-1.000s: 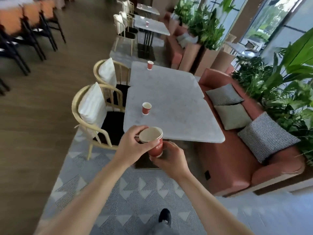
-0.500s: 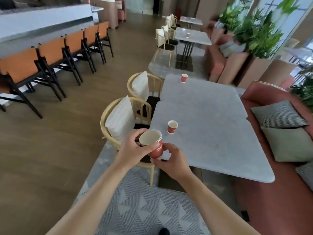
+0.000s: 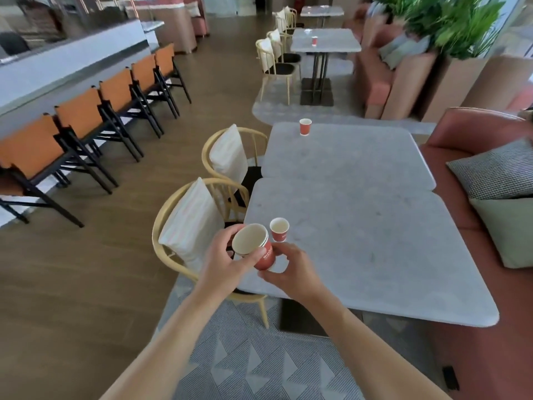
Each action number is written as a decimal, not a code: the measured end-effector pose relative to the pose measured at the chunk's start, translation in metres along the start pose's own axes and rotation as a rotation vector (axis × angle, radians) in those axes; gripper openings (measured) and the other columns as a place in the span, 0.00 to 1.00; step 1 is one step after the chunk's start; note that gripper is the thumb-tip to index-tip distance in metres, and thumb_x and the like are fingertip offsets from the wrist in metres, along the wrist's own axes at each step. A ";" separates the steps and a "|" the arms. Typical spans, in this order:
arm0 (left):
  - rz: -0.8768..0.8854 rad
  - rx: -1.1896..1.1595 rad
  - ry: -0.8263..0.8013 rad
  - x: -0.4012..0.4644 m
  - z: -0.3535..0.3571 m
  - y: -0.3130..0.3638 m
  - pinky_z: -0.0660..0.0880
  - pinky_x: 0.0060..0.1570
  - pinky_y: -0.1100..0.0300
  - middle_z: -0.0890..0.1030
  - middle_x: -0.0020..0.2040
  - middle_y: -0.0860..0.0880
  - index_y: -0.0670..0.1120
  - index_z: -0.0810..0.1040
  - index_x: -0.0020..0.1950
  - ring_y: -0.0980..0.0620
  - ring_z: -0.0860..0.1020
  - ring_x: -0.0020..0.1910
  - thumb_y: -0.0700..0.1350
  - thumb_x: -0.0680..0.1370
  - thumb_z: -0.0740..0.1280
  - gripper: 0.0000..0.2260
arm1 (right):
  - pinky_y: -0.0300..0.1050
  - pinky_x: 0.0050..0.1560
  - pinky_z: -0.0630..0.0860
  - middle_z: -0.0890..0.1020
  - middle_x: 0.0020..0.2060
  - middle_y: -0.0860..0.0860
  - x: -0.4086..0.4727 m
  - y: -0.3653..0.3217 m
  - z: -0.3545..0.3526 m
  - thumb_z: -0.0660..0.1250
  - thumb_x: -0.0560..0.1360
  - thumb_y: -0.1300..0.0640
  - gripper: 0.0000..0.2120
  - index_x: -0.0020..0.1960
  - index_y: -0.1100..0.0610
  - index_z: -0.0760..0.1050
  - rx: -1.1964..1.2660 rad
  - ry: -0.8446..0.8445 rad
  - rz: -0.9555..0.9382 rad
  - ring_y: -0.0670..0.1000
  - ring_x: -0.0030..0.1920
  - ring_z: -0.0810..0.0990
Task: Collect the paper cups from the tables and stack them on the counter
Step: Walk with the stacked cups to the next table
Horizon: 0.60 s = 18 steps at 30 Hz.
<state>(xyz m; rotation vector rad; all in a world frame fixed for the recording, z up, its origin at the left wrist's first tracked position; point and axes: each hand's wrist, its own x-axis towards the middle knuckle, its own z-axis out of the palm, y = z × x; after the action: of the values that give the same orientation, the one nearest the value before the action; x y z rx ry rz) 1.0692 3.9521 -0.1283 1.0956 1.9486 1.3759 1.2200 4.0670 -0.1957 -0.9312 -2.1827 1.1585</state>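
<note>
Landmark: the near marble table (image 3: 375, 255), grey-white, standing at right of centre. Far to its left, a long white counter (image 3: 72, 67) runs along the wall, with a row of orange-backed chairs (image 3: 80, 116) on black frames drawn up beside it on the wood floor. Just left of the table, two pale wooden armchairs (image 3: 178, 235) with white cushions face its edge. At the table's near left corner, the left hand (image 3: 227, 264) grips a held red paper cup (image 3: 255, 246) around its rim and upper wall, fingers curled on it; the cup is tilted, mouth toward the camera, and appears to show a second rim nested inside, though this cannot be told for certain. The right hand (image 3: 288, 269) pinches the same cup's base from below with thumb and fingers. Just beyond the held cup, a second red cup (image 3: 279, 229) stands upright on the table near its left edge. A far table (image 3: 346, 154) abuts the landmark's far side and carries a third red cup (image 3: 305, 126) at its far left corner. Well beyond, a small table (image 3: 326, 41) holds a fourth red cup (image 3: 314, 41). Right of the landmark, a terracotta sofa (image 3: 476, 131) bears a checked cushion (image 3: 496, 168) and a green cushion (image 3: 507, 229). Under the table lies a patterned grey rug (image 3: 245, 356).
</note>
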 end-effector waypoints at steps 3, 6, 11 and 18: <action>-0.004 0.055 0.011 0.017 0.006 -0.007 0.79 0.65 0.47 0.81 0.64 0.59 0.58 0.77 0.69 0.58 0.79 0.65 0.54 0.75 0.81 0.25 | 0.28 0.52 0.70 0.82 0.54 0.40 0.012 0.015 0.001 0.84 0.65 0.49 0.30 0.65 0.47 0.80 0.019 -0.010 0.034 0.39 0.55 0.78; -0.040 0.058 0.046 0.040 0.009 -0.024 0.79 0.66 0.45 0.80 0.65 0.57 0.56 0.76 0.71 0.55 0.78 0.66 0.53 0.75 0.81 0.27 | 0.26 0.53 0.69 0.81 0.61 0.43 0.029 0.031 0.003 0.85 0.65 0.50 0.36 0.70 0.50 0.77 0.005 -0.039 0.072 0.38 0.55 0.77; -0.055 0.053 0.082 0.082 0.019 -0.065 0.79 0.66 0.47 0.78 0.65 0.60 0.60 0.76 0.69 0.60 0.77 0.65 0.54 0.74 0.81 0.26 | 0.38 0.64 0.74 0.71 0.69 0.43 0.060 0.052 0.004 0.86 0.64 0.52 0.44 0.76 0.49 0.71 -0.041 -0.047 0.117 0.43 0.62 0.74; -0.047 -0.016 0.069 0.164 0.016 -0.117 0.80 0.60 0.54 0.77 0.62 0.61 0.63 0.75 0.67 0.66 0.76 0.61 0.59 0.71 0.81 0.27 | 0.49 0.71 0.73 0.69 0.71 0.44 0.126 0.069 0.015 0.85 0.66 0.51 0.45 0.78 0.53 0.68 -0.159 -0.035 0.241 0.51 0.67 0.75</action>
<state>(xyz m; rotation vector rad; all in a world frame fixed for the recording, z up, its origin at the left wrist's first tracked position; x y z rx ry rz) 0.9552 4.0788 -0.2359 1.0007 1.9951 1.4188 1.1524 4.1830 -0.2488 -1.2806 -2.2642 1.1266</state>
